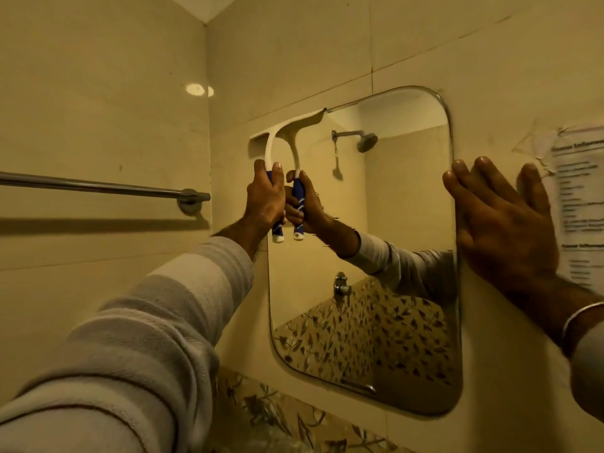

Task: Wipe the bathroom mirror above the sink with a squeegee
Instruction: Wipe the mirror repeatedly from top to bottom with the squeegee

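Two hands up at the wall, both arms in grey sleeves (130, 338). Left hand (266, 199) is wrapped tight round the blue-and-white grip of the squeegee (273, 152); thumb tip and a fingertip show above the grip. Right hand (500, 223) holds nothing, fingers spread wide, palm flat on the wall tile just past the mirror's right edge, fingertips touching or overlapping that edge. Thin bangle (581, 317) on the right wrist.

Squeegee handle runs up from the left hand, white neck curving to the blade. Blade long axis lies roughly along the mirror's top edge, tilted up toward the right hand. It sits at the top-left corner of the mirror (392, 223), its left end overhanging onto the tile, its right end curled at the top rim.

Mirror is rounded-cornered with a thin metal rim; glass between the two hands and below them is unobstructed. Towel rail (98, 186) is fixed on the side wall left of the left hand, well apart from the blade. Taped paper notice (578, 204) hangs just right of the right hand. Leaf-pattern tiles (277, 416) sit below the mirror.
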Available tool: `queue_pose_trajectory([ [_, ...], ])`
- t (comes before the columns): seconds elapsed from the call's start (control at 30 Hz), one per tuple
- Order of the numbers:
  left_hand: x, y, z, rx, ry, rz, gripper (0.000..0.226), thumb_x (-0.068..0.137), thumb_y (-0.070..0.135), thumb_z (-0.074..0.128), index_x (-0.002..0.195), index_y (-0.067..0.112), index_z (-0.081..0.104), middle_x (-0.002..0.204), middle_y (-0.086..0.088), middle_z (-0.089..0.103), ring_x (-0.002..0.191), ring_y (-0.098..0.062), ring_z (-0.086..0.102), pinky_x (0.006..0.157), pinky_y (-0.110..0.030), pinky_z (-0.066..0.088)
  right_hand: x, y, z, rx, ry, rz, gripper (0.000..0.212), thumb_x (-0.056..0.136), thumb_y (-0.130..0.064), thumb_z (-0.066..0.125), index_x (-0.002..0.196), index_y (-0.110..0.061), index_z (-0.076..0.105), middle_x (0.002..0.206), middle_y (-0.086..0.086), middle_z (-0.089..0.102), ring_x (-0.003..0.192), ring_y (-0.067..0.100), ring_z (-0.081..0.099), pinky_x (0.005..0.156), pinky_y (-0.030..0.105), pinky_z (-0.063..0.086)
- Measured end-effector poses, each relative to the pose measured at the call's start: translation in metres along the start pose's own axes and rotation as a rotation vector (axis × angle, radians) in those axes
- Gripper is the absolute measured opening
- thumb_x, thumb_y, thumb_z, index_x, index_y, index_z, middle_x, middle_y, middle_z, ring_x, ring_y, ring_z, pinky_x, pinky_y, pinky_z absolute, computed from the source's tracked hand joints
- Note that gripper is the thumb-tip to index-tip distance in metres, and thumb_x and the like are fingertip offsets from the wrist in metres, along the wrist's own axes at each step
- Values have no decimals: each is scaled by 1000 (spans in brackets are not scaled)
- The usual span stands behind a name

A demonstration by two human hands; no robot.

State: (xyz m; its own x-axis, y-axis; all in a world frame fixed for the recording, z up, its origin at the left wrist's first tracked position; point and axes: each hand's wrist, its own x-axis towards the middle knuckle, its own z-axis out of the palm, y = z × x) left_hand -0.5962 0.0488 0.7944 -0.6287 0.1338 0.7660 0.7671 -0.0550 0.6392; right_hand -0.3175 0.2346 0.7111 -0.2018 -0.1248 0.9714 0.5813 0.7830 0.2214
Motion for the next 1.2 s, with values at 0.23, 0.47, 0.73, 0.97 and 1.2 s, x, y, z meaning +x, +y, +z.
queue_pose_trajectory([
  [0.23, -46, -46, -3, 69, -65, 37, 27, 102, 41, 36, 117, 19, 36, 69, 0, 58, 41, -11, 56, 36, -21, 46, 1, -1, -1, 22, 3, 7, 62, 94, -25, 41, 154, -14, 39, 160, 9, 37, 152, 30, 24, 124, 58, 6],
  [0.47, -166, -136, -13, 217, -199, -73, 23, 101, 39, 36, 115, 20, 37, 64, -4, 59, 47, -18, 58, 39, -26, 48, 0, -2, -3, 40, 4, 2, 58, 98, -24, 40, 155, -14, 37, 160, 10, 37, 153, 30, 24, 124, 53, -2],
  [0.73, -275, -194, -40, 396, -393, -225, 28, 100, 44, 36, 119, 24, 38, 81, -8, 63, 65, -21, 65, 54, -38, 58, 0, 2, -1, 14, -54, 6, 59, 100, -30, 32, 157, -15, 32, 163, 9, 32, 155, 29, 17, 124, 57, -3],
  [0.97, -288, -188, -57, 383, -414, -202, 23, 100, 42, 38, 111, 24, 46, 77, -4, 60, 61, -16, 60, 56, -35, 57, -1, -1, -5, 49, -36, 8, 57, 100, -28, 32, 156, -13, 34, 162, 11, 34, 154, 31, 19, 123, 57, -2],
  [1.2, -305, -182, -87, 447, -497, -177, 15, 99, 40, 43, 107, 30, 51, 78, 3, 62, 63, -7, 62, 56, -19, 53, 0, -2, -7, 63, -36, 12, 56, 101, -29, 32, 154, -12, 38, 161, 11, 35, 154, 31, 21, 123, 55, -3],
])
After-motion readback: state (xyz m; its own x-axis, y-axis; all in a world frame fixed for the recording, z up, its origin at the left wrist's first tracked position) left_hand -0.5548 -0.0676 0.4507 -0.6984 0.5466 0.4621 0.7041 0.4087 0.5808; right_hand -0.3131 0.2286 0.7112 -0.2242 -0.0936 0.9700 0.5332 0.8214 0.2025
